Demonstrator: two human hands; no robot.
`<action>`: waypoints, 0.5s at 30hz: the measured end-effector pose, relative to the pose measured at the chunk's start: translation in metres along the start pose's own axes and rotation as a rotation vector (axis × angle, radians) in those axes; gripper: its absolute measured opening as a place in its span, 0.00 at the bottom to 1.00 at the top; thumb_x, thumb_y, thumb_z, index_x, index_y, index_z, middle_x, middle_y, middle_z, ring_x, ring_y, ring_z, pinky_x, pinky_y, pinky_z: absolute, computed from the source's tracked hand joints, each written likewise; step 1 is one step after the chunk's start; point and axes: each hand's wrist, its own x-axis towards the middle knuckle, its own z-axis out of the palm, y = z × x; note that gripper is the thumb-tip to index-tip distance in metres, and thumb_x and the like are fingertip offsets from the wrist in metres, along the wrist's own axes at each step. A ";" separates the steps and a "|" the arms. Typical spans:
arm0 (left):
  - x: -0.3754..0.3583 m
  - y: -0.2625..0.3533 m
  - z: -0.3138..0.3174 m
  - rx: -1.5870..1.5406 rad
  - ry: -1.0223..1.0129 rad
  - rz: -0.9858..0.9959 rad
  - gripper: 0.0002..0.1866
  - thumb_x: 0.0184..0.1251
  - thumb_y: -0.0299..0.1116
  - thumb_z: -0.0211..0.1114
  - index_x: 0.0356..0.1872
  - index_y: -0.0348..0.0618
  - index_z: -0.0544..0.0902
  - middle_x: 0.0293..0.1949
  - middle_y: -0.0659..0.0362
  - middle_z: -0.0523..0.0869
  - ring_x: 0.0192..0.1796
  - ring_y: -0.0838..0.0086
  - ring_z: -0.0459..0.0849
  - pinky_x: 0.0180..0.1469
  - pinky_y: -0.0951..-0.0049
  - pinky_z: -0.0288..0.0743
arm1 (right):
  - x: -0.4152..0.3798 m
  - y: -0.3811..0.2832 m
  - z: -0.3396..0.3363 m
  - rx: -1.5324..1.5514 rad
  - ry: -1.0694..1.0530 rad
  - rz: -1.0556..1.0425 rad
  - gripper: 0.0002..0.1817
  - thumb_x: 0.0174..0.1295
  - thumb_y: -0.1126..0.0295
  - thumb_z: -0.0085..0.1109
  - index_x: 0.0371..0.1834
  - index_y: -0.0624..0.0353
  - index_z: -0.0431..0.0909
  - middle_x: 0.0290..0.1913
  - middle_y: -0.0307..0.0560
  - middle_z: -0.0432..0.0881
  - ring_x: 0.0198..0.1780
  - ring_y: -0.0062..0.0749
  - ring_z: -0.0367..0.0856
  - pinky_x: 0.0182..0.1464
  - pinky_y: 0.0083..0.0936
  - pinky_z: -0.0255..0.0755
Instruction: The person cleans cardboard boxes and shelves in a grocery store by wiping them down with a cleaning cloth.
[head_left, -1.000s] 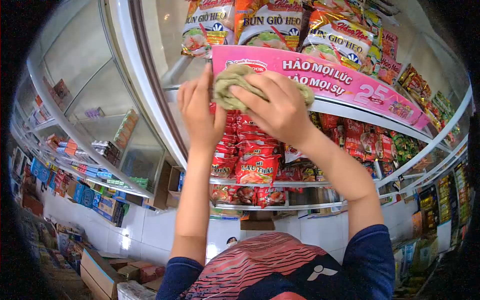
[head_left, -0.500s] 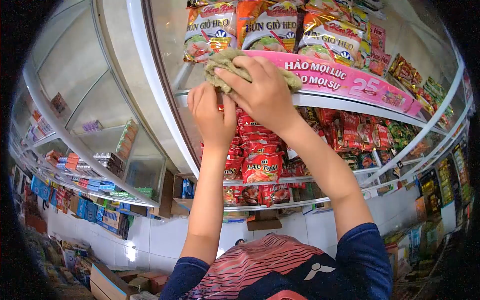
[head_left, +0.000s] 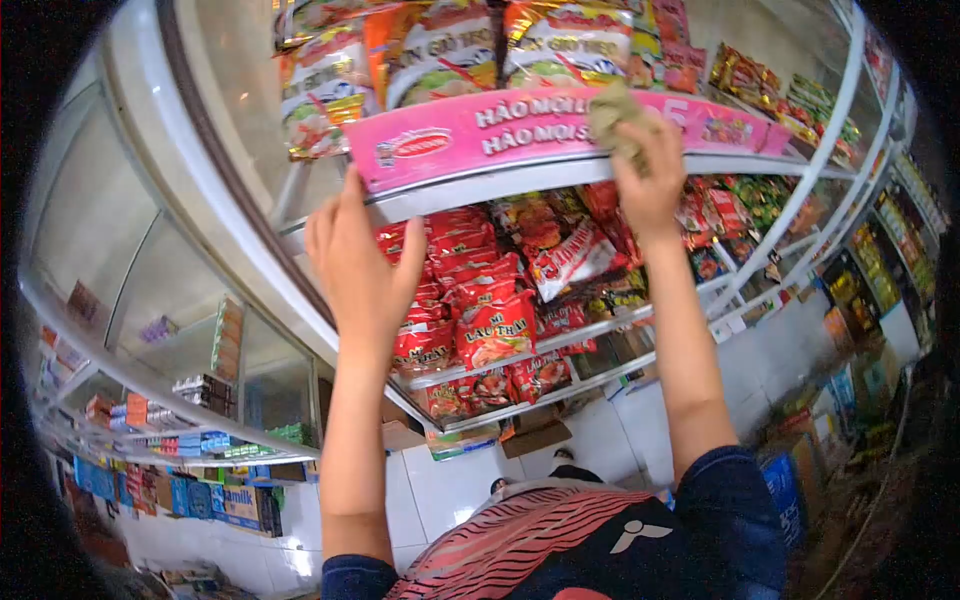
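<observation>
My right hand (head_left: pixel 652 172) presses a greenish cloth (head_left: pixel 617 122) against the pink banner (head_left: pixel 420 143) on the shelf's front edge. The cloth covers part of the lettering. My left hand (head_left: pixel 362 262) has its fingers apart and holds nothing; its index fingertip is by the banner's left end. Above the banner stand noodle packets (head_left: pixel 440 55) in orange, white and gold. Red noodle packets (head_left: pixel 495 322) lie on the shelf below, between my forearms.
A curved glass cabinet (head_left: pixel 150 400) with small boxes stands at the left. White shelf frame bars (head_left: pixel 835 110) rise at the right. Cartons (head_left: pixel 245 507) stand low at the left, above a white tiled floor (head_left: pixel 600 435).
My right hand has slid the cloth rightwards along the banner. My left hand has moved left and down, away from the cloth, and its fingers have spread. The camera view has shifted.
</observation>
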 end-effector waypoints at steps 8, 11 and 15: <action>0.001 0.016 0.010 0.156 0.025 -0.031 0.35 0.47 0.41 0.65 0.54 0.30 0.64 0.42 0.46 0.72 0.47 0.56 0.68 0.52 0.62 0.59 | -0.011 0.113 -0.061 -0.274 0.210 0.266 0.10 0.47 0.75 0.53 0.34 0.64 0.73 0.40 0.53 0.74 0.45 0.47 0.70 0.51 0.36 0.62; -0.002 0.008 0.012 0.108 0.031 -0.091 0.31 0.50 0.37 0.64 0.55 0.36 0.67 0.43 0.47 0.72 0.47 0.58 0.70 0.51 0.65 0.61 | -0.014 0.093 -0.065 -0.225 -0.148 -0.200 0.12 0.44 0.74 0.56 0.35 0.59 0.73 0.42 0.52 0.73 0.48 0.47 0.70 0.52 0.35 0.63; -0.002 0.004 0.013 0.066 0.034 -0.119 0.29 0.50 0.33 0.64 0.55 0.36 0.68 0.42 0.48 0.73 0.46 0.61 0.71 0.50 0.68 0.62 | -0.012 0.162 -0.093 -0.162 -0.108 -0.141 0.14 0.42 0.74 0.56 0.36 0.58 0.74 0.42 0.51 0.73 0.47 0.46 0.71 0.51 0.34 0.64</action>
